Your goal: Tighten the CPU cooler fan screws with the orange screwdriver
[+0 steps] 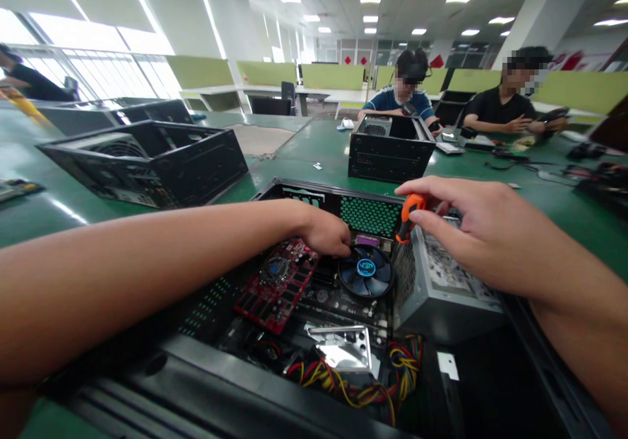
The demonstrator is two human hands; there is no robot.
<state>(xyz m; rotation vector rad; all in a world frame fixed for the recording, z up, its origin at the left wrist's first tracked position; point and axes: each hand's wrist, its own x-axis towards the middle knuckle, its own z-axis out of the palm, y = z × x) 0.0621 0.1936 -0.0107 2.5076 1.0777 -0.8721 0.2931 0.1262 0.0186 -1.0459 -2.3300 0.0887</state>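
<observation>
An open black computer case (230, 386) lies in front of me. My right hand (475, 223) grips an orange and black screwdriver (411, 215) between thumb and fingers, above the corner by the silver power supply (417, 282). Inside the case, my left hand (328, 231) is closed, its fingertips curled down at the upper left rim of the black cooling fan (366, 270); whatever they hold is hidden. A red graphics card (279, 282) lies left of the fan, under my left wrist. Toward me are a shiny metal bracket (343, 347) and bundled coloured cables (405, 367).
More open computer cases stand on the green table (299, 158): one black case (196, 164) at left, another case (390, 148) ahead. Two people (400, 99) sit across the table. Cables (534, 164) and parts lie at right.
</observation>
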